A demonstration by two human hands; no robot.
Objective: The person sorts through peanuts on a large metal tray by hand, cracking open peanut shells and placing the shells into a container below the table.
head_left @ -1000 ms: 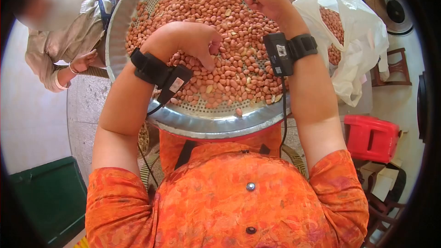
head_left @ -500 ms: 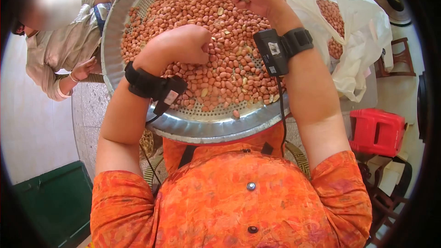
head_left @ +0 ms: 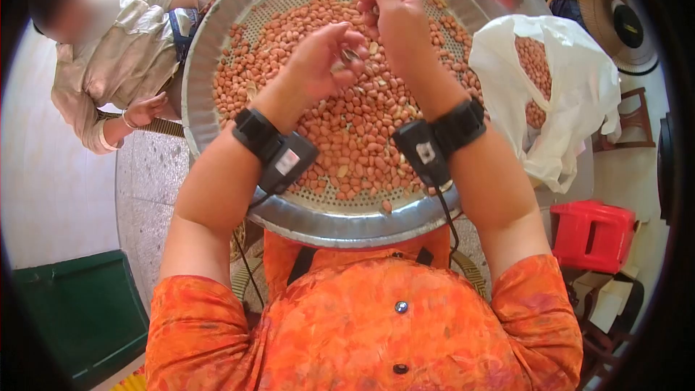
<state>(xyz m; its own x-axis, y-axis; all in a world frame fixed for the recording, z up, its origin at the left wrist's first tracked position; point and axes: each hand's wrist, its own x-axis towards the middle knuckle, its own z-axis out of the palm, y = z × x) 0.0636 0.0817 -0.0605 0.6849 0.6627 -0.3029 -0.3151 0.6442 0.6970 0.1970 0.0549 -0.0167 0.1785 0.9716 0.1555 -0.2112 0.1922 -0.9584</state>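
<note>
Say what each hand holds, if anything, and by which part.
Left hand: small bits, loosely cupped; too small to tell which part is gripped. Right hand: curled; can't tell whether anything is held.

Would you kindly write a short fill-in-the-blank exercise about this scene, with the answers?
1. The broad metal tray holds loose reddish ____.
2. The plastic bag beside it is coloured ____.
3. The straps near the left hand and right hand are coloured ____.
4. The wearer's shirt is mostly ____.

Missing words: peanuts; white; black; orange.
</note>
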